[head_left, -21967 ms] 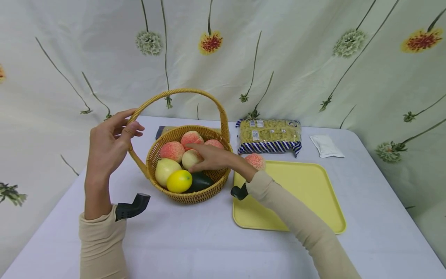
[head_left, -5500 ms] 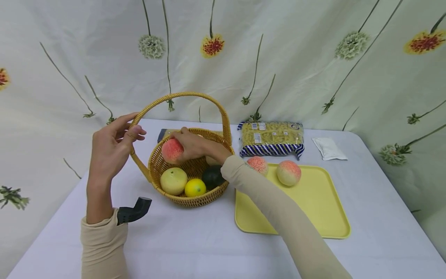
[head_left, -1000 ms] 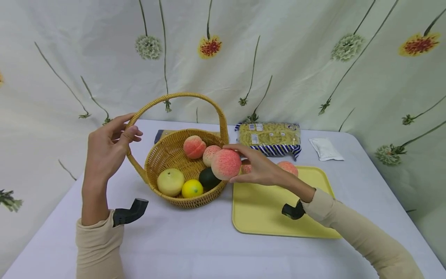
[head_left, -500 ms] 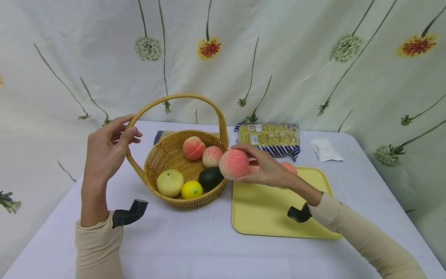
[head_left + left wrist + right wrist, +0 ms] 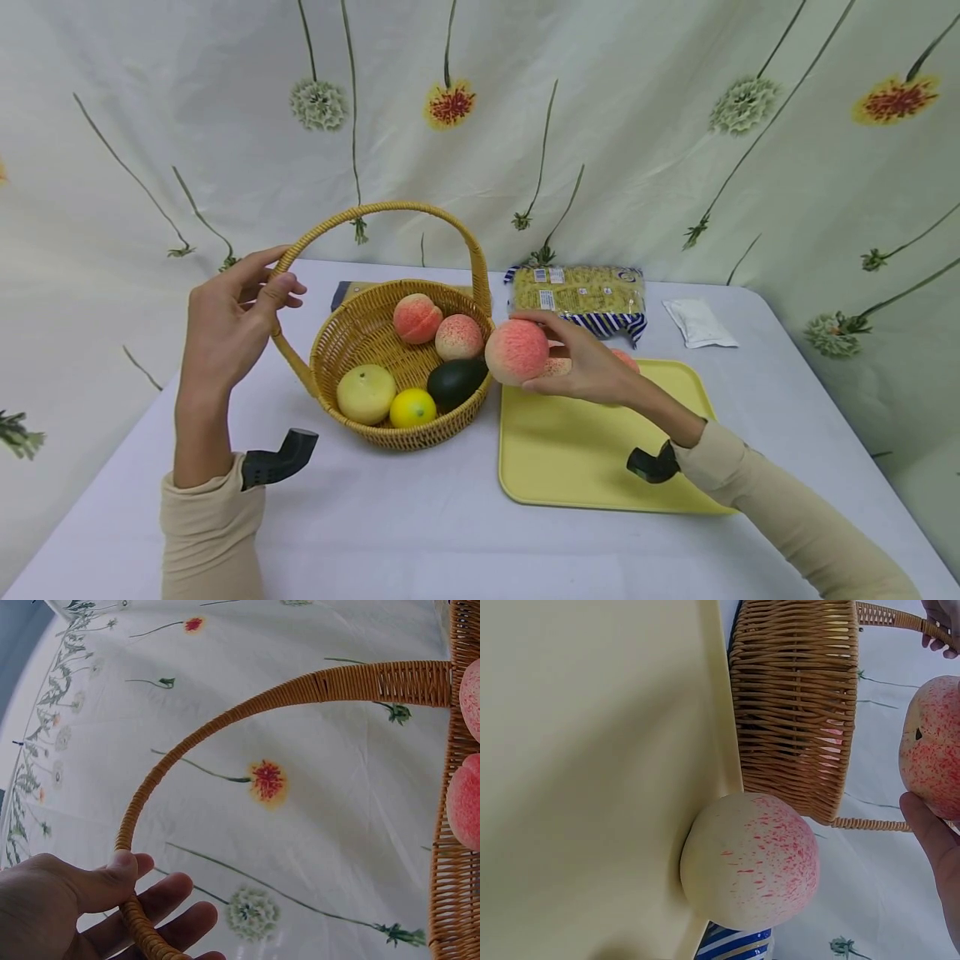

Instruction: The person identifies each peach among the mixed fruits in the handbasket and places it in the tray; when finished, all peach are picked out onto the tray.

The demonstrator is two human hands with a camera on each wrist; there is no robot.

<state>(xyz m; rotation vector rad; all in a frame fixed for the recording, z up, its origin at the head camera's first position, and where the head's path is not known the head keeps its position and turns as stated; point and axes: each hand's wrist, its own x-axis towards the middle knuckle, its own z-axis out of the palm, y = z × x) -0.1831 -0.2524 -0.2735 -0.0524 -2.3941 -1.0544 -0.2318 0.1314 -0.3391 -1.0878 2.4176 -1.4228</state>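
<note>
Head: my left hand (image 5: 227, 325) pinches the handle (image 5: 405, 205) of the basket (image 5: 405, 439) at 10 o'clock; my right hand (image 5: 588, 365) grips a peach (image 5: 517, 352), raised by the basket's 3 o'clock rim, near the tray (image 5: 570, 467)

Left wrist: my thumb and fingers hold the handle towards 8 o'clock

Right wrist: the gripped peach shows at 3 o'clock, another peach (image 5: 750, 862) at 5 o'clock

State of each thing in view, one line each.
left hand: gripping basket handle
right hand: holding peach in the air
basket: upright, part-filled
yellow tray: flat, peaches at far edge
pasta bag: full, looks sealed
white packet: lying flat, seal unclear
</note>
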